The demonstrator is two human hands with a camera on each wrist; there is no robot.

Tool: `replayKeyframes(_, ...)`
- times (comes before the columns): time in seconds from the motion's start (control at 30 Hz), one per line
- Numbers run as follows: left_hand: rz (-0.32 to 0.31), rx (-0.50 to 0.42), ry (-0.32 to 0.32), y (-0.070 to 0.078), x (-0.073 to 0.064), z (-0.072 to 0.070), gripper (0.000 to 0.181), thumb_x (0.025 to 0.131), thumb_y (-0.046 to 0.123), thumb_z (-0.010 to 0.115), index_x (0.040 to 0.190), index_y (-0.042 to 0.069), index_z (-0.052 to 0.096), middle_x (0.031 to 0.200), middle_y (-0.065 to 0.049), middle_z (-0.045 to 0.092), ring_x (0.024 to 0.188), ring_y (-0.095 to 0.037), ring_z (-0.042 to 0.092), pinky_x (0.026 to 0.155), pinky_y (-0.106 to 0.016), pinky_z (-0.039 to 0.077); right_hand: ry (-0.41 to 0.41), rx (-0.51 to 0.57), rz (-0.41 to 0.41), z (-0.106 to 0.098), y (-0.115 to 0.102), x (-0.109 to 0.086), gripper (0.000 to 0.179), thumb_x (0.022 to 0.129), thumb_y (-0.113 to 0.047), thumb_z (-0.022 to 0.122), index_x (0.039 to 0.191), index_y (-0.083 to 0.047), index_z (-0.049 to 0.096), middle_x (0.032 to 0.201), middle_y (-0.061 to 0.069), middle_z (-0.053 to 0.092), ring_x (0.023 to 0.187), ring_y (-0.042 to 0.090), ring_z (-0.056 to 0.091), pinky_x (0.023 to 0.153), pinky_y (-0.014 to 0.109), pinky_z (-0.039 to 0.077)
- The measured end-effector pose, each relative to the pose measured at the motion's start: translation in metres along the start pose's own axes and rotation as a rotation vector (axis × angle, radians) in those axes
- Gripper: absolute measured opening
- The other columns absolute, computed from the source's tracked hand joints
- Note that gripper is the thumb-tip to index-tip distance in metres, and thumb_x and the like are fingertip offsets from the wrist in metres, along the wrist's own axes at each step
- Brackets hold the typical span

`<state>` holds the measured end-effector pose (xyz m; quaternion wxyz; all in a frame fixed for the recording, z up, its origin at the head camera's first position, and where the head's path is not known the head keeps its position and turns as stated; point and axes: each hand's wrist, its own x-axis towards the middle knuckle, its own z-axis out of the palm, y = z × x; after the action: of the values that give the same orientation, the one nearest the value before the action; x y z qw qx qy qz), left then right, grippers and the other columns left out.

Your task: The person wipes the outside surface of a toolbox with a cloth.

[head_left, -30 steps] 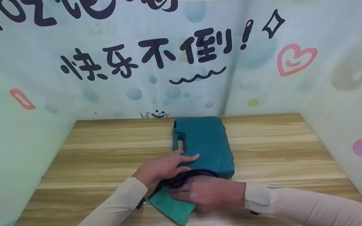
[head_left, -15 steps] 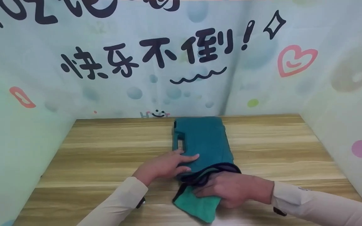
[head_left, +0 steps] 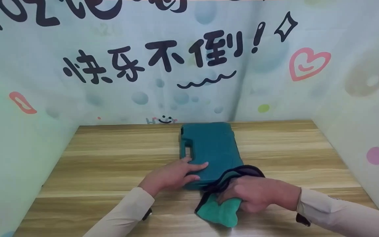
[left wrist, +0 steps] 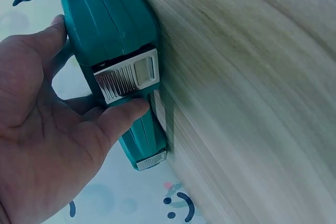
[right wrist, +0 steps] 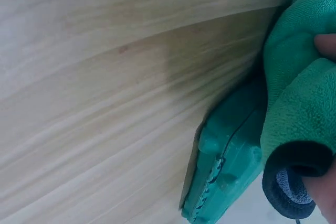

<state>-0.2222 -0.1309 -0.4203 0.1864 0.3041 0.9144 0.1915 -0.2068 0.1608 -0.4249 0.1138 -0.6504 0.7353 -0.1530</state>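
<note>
A flat teal plastic carrying case (head_left: 211, 144) lies on the wooden table. My left hand (head_left: 168, 172) holds its left edge by the handle slot, thumb and forefinger spread over the lid. In the left wrist view another finger of that hand (left wrist: 58, 114) reaches down the side just past a metal latch (left wrist: 128, 76). My right hand (head_left: 253, 192) grips a bunched green cloth (head_left: 220, 212) with a dark border at the case's near right corner. Part of the cloth lies over the lid there. In the right wrist view the cloth (right wrist: 299, 103) hides most of that hand.
The table (head_left: 117, 148) has wood grain and runs back to a printed wall sheet (head_left: 127, 98). Pale side panels (head_left: 357, 131) flank it left and right. Small dark devices sit at both wrists, such as the one under the right cuff (head_left: 303, 220).
My right hand has slid the cloth rightward along the case's near edge to its right corner, bunching it more. The left hand and the case stay in place.
</note>
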Motion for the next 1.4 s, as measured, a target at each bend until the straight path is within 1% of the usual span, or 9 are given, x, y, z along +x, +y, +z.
replayKeyframes(0.23,-0.016,0.001,0.004,0.002,-0.002,0.001,0.053,0.107,0.044,0.049,0.158,0.042,0.033,0.163,-0.021,0.024,0.147,-0.036,0.028,0.113,-0.051,0.032,-0.028,0.249,0.075,-0.017,0.001,0.0,0.043,0.081,0.008,0.051,0.112,-0.015,0.071,0.097,-0.011,0.066,0.081,-0.001,0.056,0.076,0.017,0.049)
replayKeyframes(0.43,-0.003,0.023,0.025,0.003,-0.006,0.003,0.053,0.108,0.043,0.048,0.159,0.039,0.033,0.166,-0.02,0.017,0.151,-0.035,0.016,0.114,-0.05,0.029,0.043,0.535,0.154,-0.035,0.004,0.004,0.023,0.097,-0.001,0.053,0.104,-0.015,0.07,0.083,-0.003,0.059,0.076,0.007,0.053,0.071,0.025,0.048)
replayKeyframes(0.53,0.014,0.032,0.059,0.003,-0.007,0.007,0.052,0.109,0.033,0.05,0.159,0.035,0.034,0.167,-0.02,0.012,0.152,-0.036,0.01,0.114,-0.048,0.03,0.115,0.635,0.259,-0.044,0.009,0.004,0.015,0.1,-0.008,0.055,0.096,-0.011,0.07,0.083,-0.003,0.058,0.079,0.013,0.056,0.074,0.03,0.048)
replayKeyframes(0.63,0.036,0.047,0.107,0.003,-0.009,0.011,0.051,0.108,0.024,0.053,0.157,0.02,0.041,0.166,-0.022,0.011,0.151,-0.038,0.007,0.114,-0.046,0.03,0.214,0.726,0.421,-0.054,0.015,0.001,0.013,0.1,-0.014,0.059,0.094,-0.006,0.068,0.085,0.0,0.062,0.08,0.017,0.058,0.075,0.032,0.05)
replayKeyframes(0.77,0.051,0.078,0.156,0.007,-0.011,0.014,0.046,0.109,0.03,0.051,0.15,0.009,0.052,0.165,-0.023,0.014,0.151,-0.04,0.007,0.114,-0.046,0.03,0.388,0.876,0.608,-0.065,0.025,-0.005,0.018,0.099,-0.02,0.062,0.105,-0.003,0.063,0.1,0.009,0.065,0.09,0.021,0.06,0.081,0.035,0.052)
replayKeyframes(0.83,0.05,0.093,0.163,0.009,-0.011,0.016,0.048,0.109,0.036,0.047,0.151,0.013,0.051,0.165,-0.021,0.015,0.151,-0.04,0.007,0.113,-0.046,0.031,0.471,0.937,0.665,-0.069,0.031,-0.007,0.025,0.099,-0.022,0.062,0.114,-0.001,0.059,0.109,0.011,0.062,0.098,0.024,0.059,0.087,0.036,0.051)
replayKeyframes(1.03,0.064,0.205,0.174,0.018,-0.009,0.02,0.05,0.11,0.03,0.047,0.157,0.014,0.041,0.164,-0.02,0.021,0.149,-0.041,0.015,0.111,-0.049,0.032,0.678,1.027,0.787,-0.073,0.043,-0.007,0.045,0.101,-0.027,0.06,0.137,-0.003,0.047,0.129,0.013,0.056,0.114,0.027,0.054,0.098,0.039,0.046)
replayKeyframes(1.23,0.07,0.309,0.156,0.026,-0.011,0.026,0.055,0.107,0.026,0.056,0.158,0.011,0.039,0.164,-0.014,0.024,0.15,-0.034,0.019,0.114,-0.053,0.025,0.827,1.076,0.762,-0.073,0.054,0.002,0.04,0.105,-0.027,0.055,0.135,-0.001,0.046,0.13,0.015,0.055,0.115,0.028,0.053,0.099,0.039,0.046)
replayKeyframes(1.4,0.059,0.261,0.157,0.026,-0.012,0.028,0.058,0.106,0.026,0.059,0.159,0.013,0.038,0.166,-0.01,0.022,0.151,-0.03,0.016,0.117,-0.05,0.02,0.905,1.041,0.783,-0.073,0.062,0.007,0.041,0.107,-0.026,0.052,0.137,0.001,0.044,0.13,0.015,0.053,0.114,0.028,0.051,0.1,0.039,0.044)
